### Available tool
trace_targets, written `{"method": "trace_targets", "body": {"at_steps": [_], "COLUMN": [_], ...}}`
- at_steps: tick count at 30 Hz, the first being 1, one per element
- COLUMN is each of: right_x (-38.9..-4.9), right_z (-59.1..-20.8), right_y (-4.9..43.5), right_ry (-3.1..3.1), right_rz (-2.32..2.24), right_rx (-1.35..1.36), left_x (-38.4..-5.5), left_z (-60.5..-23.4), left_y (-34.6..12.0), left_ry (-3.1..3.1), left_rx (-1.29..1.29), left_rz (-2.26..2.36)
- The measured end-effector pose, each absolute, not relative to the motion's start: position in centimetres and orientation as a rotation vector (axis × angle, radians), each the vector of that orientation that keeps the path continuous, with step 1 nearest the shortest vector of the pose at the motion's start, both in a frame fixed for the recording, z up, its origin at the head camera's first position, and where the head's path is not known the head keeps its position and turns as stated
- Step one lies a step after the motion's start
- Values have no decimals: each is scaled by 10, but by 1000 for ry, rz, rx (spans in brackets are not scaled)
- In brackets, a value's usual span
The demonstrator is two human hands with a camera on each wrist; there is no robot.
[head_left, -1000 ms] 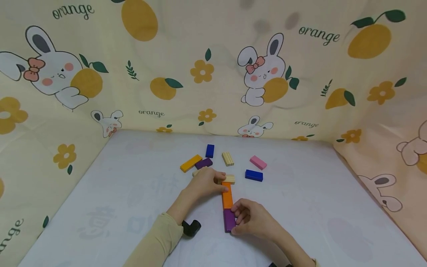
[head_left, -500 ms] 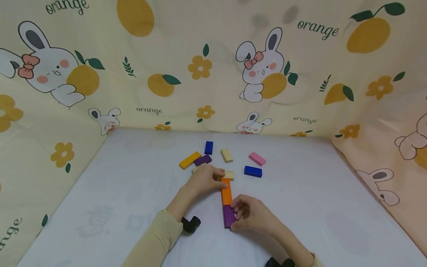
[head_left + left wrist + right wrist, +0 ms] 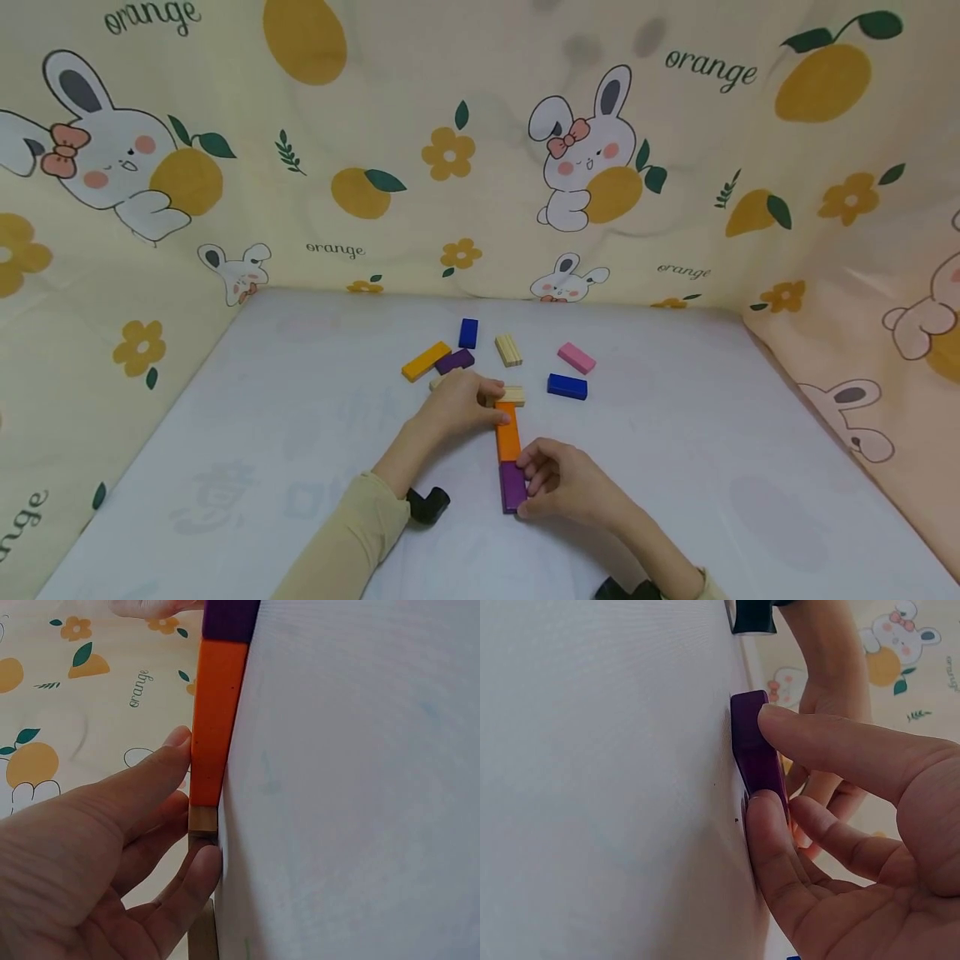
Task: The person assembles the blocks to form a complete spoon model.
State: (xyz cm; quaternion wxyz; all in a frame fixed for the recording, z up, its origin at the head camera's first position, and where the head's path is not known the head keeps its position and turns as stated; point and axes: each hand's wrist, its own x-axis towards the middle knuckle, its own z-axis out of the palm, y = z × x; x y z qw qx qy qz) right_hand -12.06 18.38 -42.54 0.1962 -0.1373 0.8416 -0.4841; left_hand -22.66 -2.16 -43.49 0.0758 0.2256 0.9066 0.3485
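Gripping opposite ends of one short line of blocks, with the left hand (image 3: 460, 404) at the far end and the right hand (image 3: 566, 483) at the near end, apart from each other. Curling the left fingers round the left end of a crosswise pale block (image 3: 515, 396) and laying the thumb against the orange block (image 3: 507, 439), perhaps to brace that corner. Holding the purple block (image 3: 512, 488) along its right side, right thumb by the near end and index finger close to the joint with the orange block, seemingly to line both up straight. Showing no clear gap at that joint, likely thanks to pressure from both ends. Cannot tell just how the pale block meets the orange, with fingers in the way.

Past the left hand, showing only a sliver of another pale block (image 3: 434, 384). Farther out on the white surface (image 3: 697, 467), lying loose: a yellow block (image 3: 426, 362) just beside a dark purple block (image 3: 454, 361), then a small blue block (image 3: 468, 333), a ridged pale block (image 3: 508, 351), a pink block (image 3: 577, 357) and a longer blue block (image 3: 567, 387). Probably set back there to leave elbow room while remaining reachable. Behind everything, hanging as a backdrop, a printed cloth (image 3: 495, 212).
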Motion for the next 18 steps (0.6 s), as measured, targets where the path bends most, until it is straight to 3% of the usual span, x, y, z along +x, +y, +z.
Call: {"method": "trace_targets", "body": {"at_steps": [18], "right_x": [-125], "right_z": [-427], "right_y": [188], "right_ry": [2299], "right_rz": [-1397], "right_rx": [-316], "left_x": [-226], "left_z": [-433], "left_y": [-22], "left_ry": [2697], "left_rx": [671], "left_rz": [1066]}}
